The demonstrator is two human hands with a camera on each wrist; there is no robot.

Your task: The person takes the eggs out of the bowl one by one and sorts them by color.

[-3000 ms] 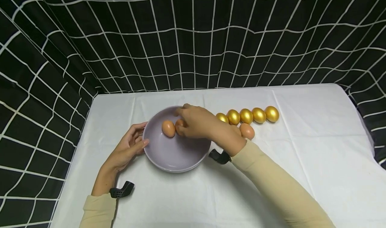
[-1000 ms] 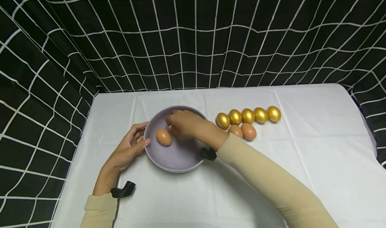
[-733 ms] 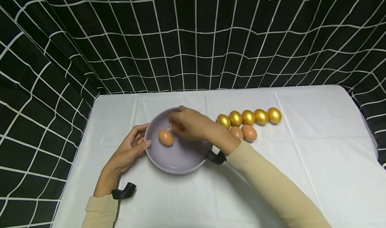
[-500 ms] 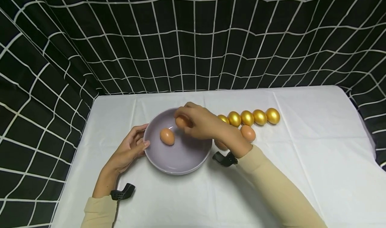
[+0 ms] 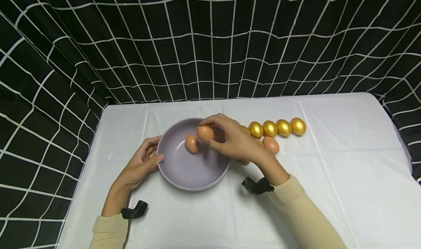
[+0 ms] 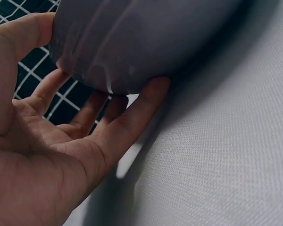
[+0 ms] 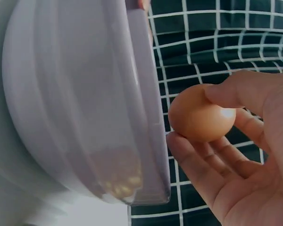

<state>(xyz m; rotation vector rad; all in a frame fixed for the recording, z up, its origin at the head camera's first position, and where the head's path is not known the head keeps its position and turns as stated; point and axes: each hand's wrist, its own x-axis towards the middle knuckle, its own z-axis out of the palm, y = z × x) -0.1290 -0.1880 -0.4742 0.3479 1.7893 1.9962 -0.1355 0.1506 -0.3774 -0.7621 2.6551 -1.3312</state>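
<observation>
My right hand [image 5: 235, 141] pinches a brown egg [image 5: 205, 133] between thumb and fingers, above the right half of a lilac bowl [image 5: 190, 172]. Seen from the right wrist, this egg [image 7: 198, 117] is up beyond the bowl's rim, apart from it. A second brown egg [image 5: 192, 143] lies inside the bowl, close to the held one in the head view. At the bowl's left side my left hand [image 5: 139, 163] grips the rim, the thumb at the edge. The left wrist view shows its fingertips [image 6: 158, 87] against the bowl's outer underside.
Golden eggs [image 5: 269, 128] stand in a row to the right, the leftmost partly behind my right hand. A brown egg [image 5: 270, 145] sits before them; another shows partly around my wrist. White cloth [image 5: 184, 219] covers the table; a black gridded curtain [image 5: 210, 48] hangs behind.
My right hand has lifted its egg out of the bowl's depth and drawn it rightward. The egg in the bowl has rolled right from the left side. The left hand keeps its place.
</observation>
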